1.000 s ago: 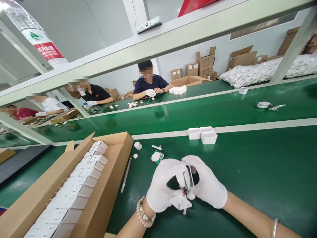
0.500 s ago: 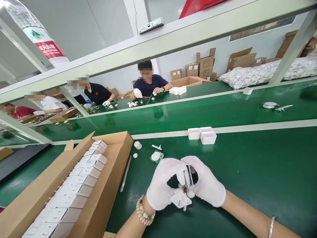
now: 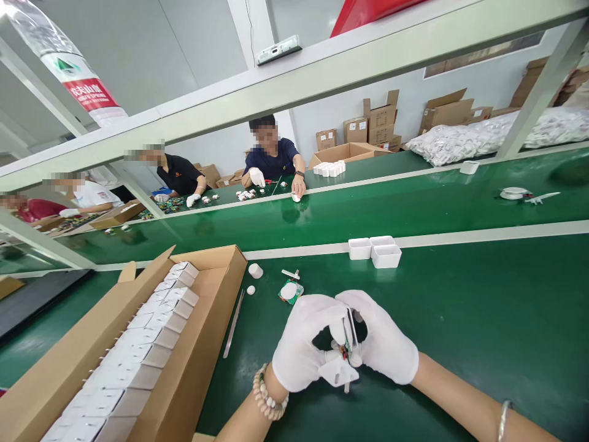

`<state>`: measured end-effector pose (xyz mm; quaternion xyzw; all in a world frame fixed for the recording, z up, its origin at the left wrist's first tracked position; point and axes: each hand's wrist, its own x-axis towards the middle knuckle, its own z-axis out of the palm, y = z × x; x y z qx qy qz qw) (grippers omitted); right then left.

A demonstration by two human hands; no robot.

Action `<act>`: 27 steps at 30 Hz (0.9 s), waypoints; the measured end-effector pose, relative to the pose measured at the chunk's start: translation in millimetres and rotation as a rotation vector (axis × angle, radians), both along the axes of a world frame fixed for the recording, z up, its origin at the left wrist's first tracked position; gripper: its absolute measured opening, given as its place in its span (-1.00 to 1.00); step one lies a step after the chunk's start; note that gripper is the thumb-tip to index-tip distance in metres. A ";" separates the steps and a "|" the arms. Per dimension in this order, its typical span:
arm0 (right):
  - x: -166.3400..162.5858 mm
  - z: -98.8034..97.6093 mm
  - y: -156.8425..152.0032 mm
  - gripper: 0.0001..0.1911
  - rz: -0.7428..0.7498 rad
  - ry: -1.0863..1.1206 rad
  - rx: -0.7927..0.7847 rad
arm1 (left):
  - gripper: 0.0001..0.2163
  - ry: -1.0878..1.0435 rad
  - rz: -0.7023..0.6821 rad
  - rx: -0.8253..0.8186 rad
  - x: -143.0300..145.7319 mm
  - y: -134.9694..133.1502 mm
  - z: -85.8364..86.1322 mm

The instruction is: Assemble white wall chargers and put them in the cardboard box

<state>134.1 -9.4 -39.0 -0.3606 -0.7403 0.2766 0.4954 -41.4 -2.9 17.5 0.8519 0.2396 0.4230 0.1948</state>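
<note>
White gloves cover both hands, which meet over the green bench. My left hand (image 3: 301, 344) is closed on a white plastic cover (image 3: 338, 372) with a tab jutting from its lower end. Red and dark wires and a bit of green circuit board (image 3: 343, 351) show between that cover and my right hand. My right hand (image 3: 386, 344) pinches a thin-walled white housing (image 3: 353, 328), seen nearly edge-on; the fingers partly hide how the pieces join. Just beyond my left hand lies a green circuit board with a white disc (image 3: 289, 291).
At left stands a long cardboard box (image 3: 221, 301) with rows of white cases. Tweezers (image 3: 234, 325) and a small white cylinder (image 3: 255, 271) lie beside it. White open cases (image 3: 386, 256) sit near the conveyor belt (image 3: 414, 209). Co-workers sit across it, under a metal frame bar (image 3: 322, 73).
My hands stay almost in place, and the white cover shifts slightly right. Across the belt, a co-worker's hand has brought a small white piece to the belt's edge. Parts on the belt have slid right.
</note>
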 end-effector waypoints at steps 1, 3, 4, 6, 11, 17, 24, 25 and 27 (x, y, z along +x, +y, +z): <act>0.1 0.1 0.0 -0.32 0.002 -0.005 -0.002 | -0.44 0.005 -0.003 0.003 -0.4 0.3 -0.5; 0.2 0.8 -0.2 -0.33 0.009 -0.007 -0.007 | -0.44 0.016 -0.017 0.017 -1.7 1.4 -2.0; 0.1 1.2 -0.5 -0.32 0.013 -0.003 -0.012 | -0.44 0.022 -0.024 0.024 -2.6 2.0 -2.9; -0.2 1.9 -1.0 -0.29 0.020 0.010 -0.019 | -0.42 0.041 -0.029 0.036 -4.2 3.0 -5.0; -1.2 0.8 -1.3 -0.34 0.036 0.028 -0.052 | -0.35 0.095 -0.023 0.082 -3.5 3.7 -6.8; -1.9 -0.5 -0.3 -0.43 0.022 0.053 -0.047 | -0.35 0.114 0.001 0.023 0.4 3.7 -4.7; -2.6 9.7 -3.4 -0.41 -0.005 0.095 -0.089 | -0.32 0.118 0.007 -0.053 2.9 4.5 -5.6; -2.9 9.7 -3.7 -0.41 -0.017 0.099 -0.096 | -0.35 0.111 0.011 -0.063 3.6 4.4 -4.9; -3.2 8.0 -3.8 -0.37 -0.026 0.104 -0.107 | -0.39 0.093 0.024 -0.081 4.5 3.8 -3.4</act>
